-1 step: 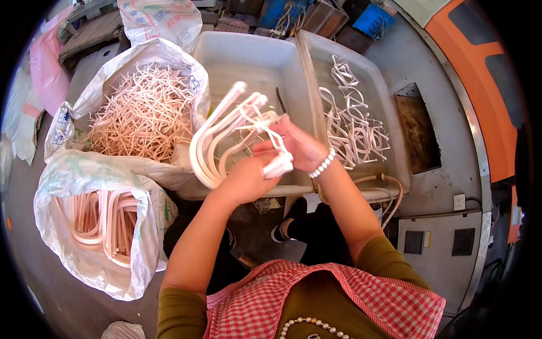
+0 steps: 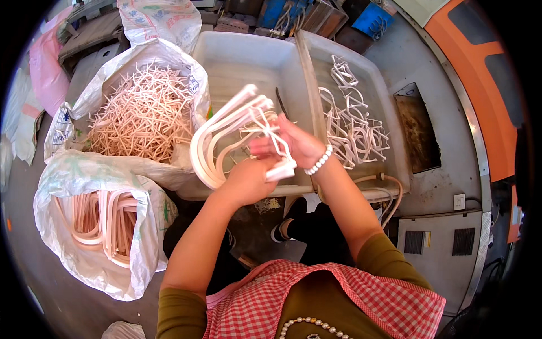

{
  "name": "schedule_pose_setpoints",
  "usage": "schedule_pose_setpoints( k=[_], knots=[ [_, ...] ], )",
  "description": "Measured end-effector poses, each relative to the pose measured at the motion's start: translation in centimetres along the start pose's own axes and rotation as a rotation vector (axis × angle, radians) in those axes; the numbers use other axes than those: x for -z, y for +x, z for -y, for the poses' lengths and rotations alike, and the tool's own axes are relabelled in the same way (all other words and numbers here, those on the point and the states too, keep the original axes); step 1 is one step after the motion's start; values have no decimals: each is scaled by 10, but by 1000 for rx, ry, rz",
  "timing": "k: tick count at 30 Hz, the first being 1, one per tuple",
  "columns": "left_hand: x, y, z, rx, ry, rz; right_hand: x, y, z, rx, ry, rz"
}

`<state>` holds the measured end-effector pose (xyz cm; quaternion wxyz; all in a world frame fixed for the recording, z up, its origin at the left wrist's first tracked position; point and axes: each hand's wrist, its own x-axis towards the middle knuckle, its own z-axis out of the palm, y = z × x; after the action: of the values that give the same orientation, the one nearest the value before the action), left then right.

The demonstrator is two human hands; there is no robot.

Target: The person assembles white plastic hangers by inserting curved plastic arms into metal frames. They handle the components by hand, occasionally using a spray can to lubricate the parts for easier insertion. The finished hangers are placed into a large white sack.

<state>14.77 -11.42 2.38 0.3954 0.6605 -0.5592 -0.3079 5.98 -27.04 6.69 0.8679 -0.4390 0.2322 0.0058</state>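
Here, my left grip (image 2: 248, 179) holds a bunch of curved pale strips (image 2: 197, 150).
My right grip (image 2: 302, 145) is at a branched piece (image 2: 269, 130); whether pinching it, I can't tell.

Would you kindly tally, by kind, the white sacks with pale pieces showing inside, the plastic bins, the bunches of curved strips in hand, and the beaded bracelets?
White sacks with pale pieces showing: 2 (upper sack, lower sack)
Plastic bins: 2 (left bin, right bin)
Bunch of curved strips in the left hand: 1
Beaded bracelet: 1
Total: 6
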Motion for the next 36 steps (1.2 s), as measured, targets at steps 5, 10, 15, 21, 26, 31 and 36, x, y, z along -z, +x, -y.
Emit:
schedule_pose_setpoints(
  k=[5,10,15,21,26,31,36],
  knots=[
    [-2,9,2,108,-318,-50,11,7,12,425,22,-123],
    [-9,24,23,270,-845,-219,-46,-6,-48,1090,-795,-438],
    [19,25,9,551,-1207,-387,-94,-33,-19,1460,-1193,173],
    [32,31,17,447,-1349,-513,-93,9,82,1632,-727,-385],
    [55,14,22,441,-1285,-725,-26,98,52,1154,-1089,-328],
    [55,16,16,516,-1175,-737,192,140,-71,202,-1557,-574],
    [49,18,14,612,-1031,-752,298,171,-163,-133,-1769,-616]
  ],
)
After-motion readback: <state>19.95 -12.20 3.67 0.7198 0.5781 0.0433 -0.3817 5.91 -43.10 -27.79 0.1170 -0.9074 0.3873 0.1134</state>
